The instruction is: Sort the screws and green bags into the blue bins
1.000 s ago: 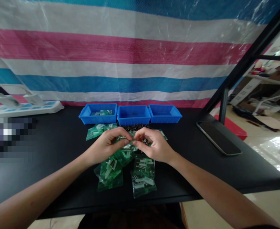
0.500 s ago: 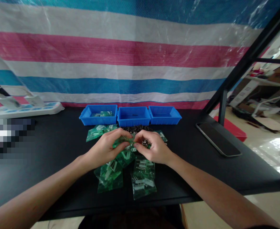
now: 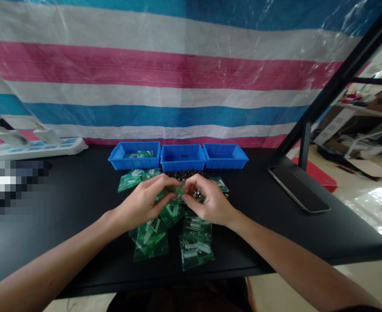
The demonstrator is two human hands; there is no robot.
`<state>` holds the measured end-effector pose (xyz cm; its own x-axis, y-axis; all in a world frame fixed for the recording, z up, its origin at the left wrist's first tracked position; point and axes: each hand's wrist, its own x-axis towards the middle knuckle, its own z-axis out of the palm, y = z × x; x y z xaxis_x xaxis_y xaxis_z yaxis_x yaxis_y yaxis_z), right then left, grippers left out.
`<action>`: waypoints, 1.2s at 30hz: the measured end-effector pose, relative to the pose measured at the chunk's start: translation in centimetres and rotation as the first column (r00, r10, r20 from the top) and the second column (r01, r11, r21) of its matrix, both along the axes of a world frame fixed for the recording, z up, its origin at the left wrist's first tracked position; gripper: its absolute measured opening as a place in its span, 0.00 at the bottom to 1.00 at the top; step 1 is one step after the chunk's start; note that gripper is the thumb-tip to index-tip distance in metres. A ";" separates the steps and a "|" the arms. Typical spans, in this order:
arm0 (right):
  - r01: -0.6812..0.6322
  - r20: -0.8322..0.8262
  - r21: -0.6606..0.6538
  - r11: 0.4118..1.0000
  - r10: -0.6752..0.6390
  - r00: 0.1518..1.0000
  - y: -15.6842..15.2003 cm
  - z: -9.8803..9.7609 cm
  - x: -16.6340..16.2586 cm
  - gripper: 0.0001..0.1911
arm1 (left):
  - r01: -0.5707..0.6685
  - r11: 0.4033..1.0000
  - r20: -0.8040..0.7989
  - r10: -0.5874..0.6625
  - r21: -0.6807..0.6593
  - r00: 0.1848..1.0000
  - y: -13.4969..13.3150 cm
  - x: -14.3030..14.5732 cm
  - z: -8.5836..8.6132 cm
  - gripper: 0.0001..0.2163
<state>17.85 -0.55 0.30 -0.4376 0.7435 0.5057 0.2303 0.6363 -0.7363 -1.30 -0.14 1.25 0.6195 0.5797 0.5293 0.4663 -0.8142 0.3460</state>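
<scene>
In the head view, the left hand (image 3: 148, 198) and the right hand (image 3: 210, 199) meet over the middle of a black table (image 3: 89, 195), with a small green bag (image 3: 179, 190) between their fingertips. The left thumb and forefinger are closed on the bag's left side, and the right thumb and forefinger are closed on its right side; the other fingers curl behind, and how tightly they press cannot be told. The bag is held just above other green packets, and its contents are too small to tell. Just beyond the hands lies a heap of dark screws (image 3: 188, 175), and silvery metal parts (image 3: 198, 196) show beside the right fingers. On the near side, partly overlapping filled packets (image 3: 151, 240) lie to the left and more clear-green packets (image 3: 196, 249) to the right, with pale pieces visible through the film. Farther off, green pouches (image 3: 134, 178) lie left of the screws, and another pouch (image 3: 222, 185) lies just right of the right hand. Behind these stand 3 blue trays in a row: the left tray (image 3: 135, 164) holds some green packets, the middle tray (image 3: 183, 164) has a small dark piece inside, and the right tray (image 3: 226, 162) stands beside it. A phone (image 3: 298, 190) lies on the right, and a white power strip (image 3: 57, 149) sits at the far left before a striped sheet (image 3: 164, 73).
</scene>
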 end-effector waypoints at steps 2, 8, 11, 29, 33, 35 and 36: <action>0.004 -0.053 -0.034 0.999 -0.005 0.999 0.1 -0.3 -0.1 0.15 | 0.002 0.998 0.002 -0.002 0.055 1.000 0.0 -0.1 0.1 0.10; -0.014 0.068 0.025 1.000 0.013 0.998 0.2 0.5 0.0 0.02 | 0.021 0.979 -0.011 -0.019 0.204 1.000 0.3 -0.3 0.2 0.10; -0.008 0.107 0.071 0.997 0.000 0.994 0.2 0.8 0.1 0.03 | 0.027 0.969 -0.015 -0.024 0.247 1.000 0.4 -0.4 0.1 0.10; 0.007 0.104 0.158 0.987 -0.023 0.994 0.0 0.6 0.1 0.04 | 0.038 0.971 -0.005 -0.038 0.236 0.999 0.2 -0.1 0.4 0.09; 0.005 0.098 0.156 0.988 -0.021 0.995 0.0 0.6 0.1 0.04 | 0.045 0.971 -0.001 -0.046 0.233 0.999 0.1 -0.1 0.5 0.09; 0.005 0.099 0.161 0.987 -0.021 0.995 0.0 0.6 0.1 0.04 | 0.043 0.971 0.002 -0.045 0.233 0.999 0.1 -0.1 0.4 0.09; 0.005 0.101 0.165 0.986 -0.022 0.995 0.0 0.6 0.1 0.04 | 0.042 0.972 0.002 -0.043 0.233 0.999 0.1 -0.1 0.4 0.09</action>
